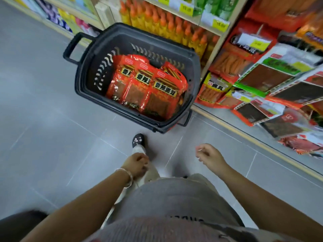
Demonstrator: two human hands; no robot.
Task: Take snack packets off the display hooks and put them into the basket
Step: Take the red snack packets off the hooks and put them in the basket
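A dark grey plastic basket (87,67) stands on the floor ahead of me, beside the shelving. Inside it lie several red snack packets (148,88) with black and yellow labels, overlapping one another. More snack packets (267,79) in red, green and white hang on the display at the right. My left hand (137,164) hangs low in front of my body with its fingers curled and nothing in it; a silver bracelet circles the wrist. My right hand (208,154) is also low, fingers loosely apart, holding nothing. Both hands are well short of the basket.
Shelves with orange-capped bottles (166,23) rise behind the basket. More packaged goods (57,16) line the far-left shelf. The grey tiled floor (43,110) stretches left. My foot in a dark patterned shoe (139,140) is just in front of the basket.
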